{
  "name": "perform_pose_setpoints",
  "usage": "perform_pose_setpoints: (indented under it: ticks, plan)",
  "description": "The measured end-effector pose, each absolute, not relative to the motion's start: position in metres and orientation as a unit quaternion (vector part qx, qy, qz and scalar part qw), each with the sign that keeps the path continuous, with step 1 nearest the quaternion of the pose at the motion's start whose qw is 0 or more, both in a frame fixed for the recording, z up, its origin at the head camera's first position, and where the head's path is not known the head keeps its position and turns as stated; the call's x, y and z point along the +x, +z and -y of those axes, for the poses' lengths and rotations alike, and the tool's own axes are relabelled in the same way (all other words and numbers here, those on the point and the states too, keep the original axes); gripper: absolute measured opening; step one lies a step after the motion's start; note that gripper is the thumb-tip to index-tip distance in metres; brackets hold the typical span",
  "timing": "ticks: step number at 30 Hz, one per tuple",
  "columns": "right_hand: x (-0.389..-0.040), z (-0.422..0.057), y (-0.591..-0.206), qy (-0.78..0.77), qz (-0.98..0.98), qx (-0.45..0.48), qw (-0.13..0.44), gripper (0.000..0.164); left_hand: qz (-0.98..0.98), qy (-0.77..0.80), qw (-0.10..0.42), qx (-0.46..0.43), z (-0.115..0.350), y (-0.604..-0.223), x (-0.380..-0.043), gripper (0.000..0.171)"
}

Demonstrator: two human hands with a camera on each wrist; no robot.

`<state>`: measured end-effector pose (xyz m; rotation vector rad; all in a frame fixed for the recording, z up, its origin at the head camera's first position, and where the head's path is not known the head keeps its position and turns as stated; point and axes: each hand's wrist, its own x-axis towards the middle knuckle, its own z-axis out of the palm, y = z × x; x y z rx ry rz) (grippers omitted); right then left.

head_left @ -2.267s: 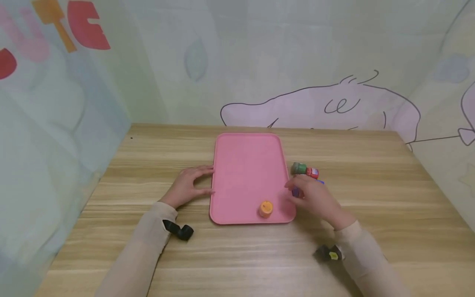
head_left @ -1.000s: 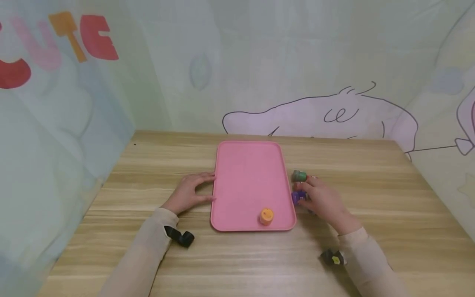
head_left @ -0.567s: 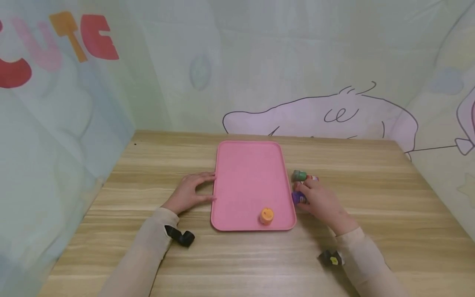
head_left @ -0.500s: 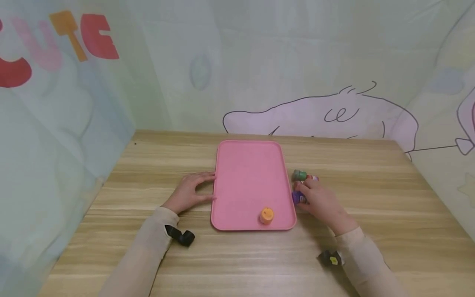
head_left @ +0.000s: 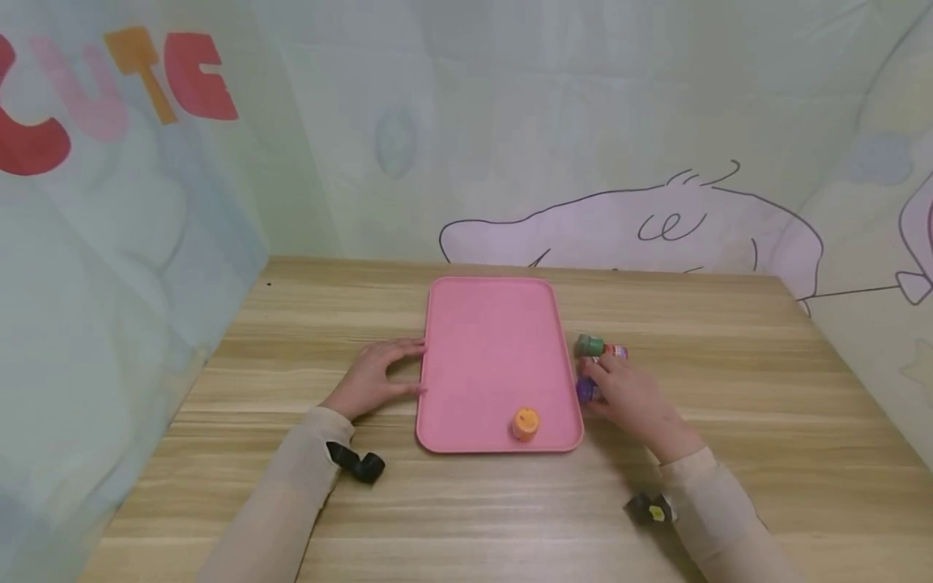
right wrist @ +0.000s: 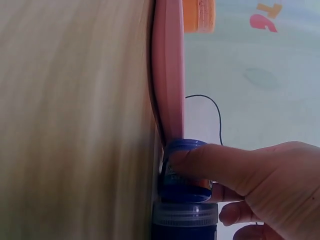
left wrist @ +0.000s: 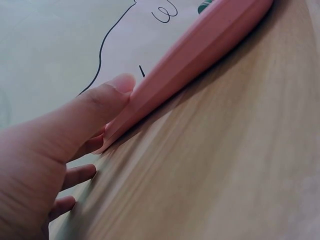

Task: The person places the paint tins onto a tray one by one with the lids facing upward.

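Against the left edge of the pink tray (head_left: pixel 487 348), my left hand (head_left: pixel 370 376) rests with its thumb and fingers extended and spread, touching the rim. My right hand (head_left: pixel 630 394) is just beyond the tray's right edge. There it pinches a small blue cylinder (right wrist: pixel 187 192) with a printed label, probably a toy stamp. In the right wrist view the thumb lies across this cylinder, and the other fingertips are behind it, partly hidden. Directly below it is a dark blue cylinder (right wrist: pixel 185 220) with a clear ridged cap. An orange stamp-like cylinder (head_left: pixel 526 423) stands on the tray near its front right corner.
Beyond my right hand, a green cylinder (head_left: pixel 589 345) and a red one (head_left: pixel 618 351) lie on the wooden table (head_left: pixel 437 518). A printed cloth backdrop (head_left: pixel 328 121) encloses the back and sides. Small black cameras sit at both wrists.
My right hand has moved from the tray's right rim onto the cylinders beside it and now pinches a blue one. My left hand stays at the rim; the head view has tilted slightly.
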<state>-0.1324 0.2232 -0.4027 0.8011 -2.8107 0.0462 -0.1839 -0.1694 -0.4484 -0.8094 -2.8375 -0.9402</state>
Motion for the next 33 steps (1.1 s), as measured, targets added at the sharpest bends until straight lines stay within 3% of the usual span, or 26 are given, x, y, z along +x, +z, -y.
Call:
perform_pose_setpoints:
  ticks: [14,33]
  plan:
    - [-0.130,-0.226,-0.394,0.036,0.973,0.224,0.047,0.048,0.918,-0.301,0.014,-0.257,0.168,-0.447,-0.183,0.066]
    - [-0.129,-0.227,-0.385,0.094,0.969,0.216,0.068,0.040,0.918,-0.303,0.013,-0.255,0.168,-0.444,-0.182,0.065]
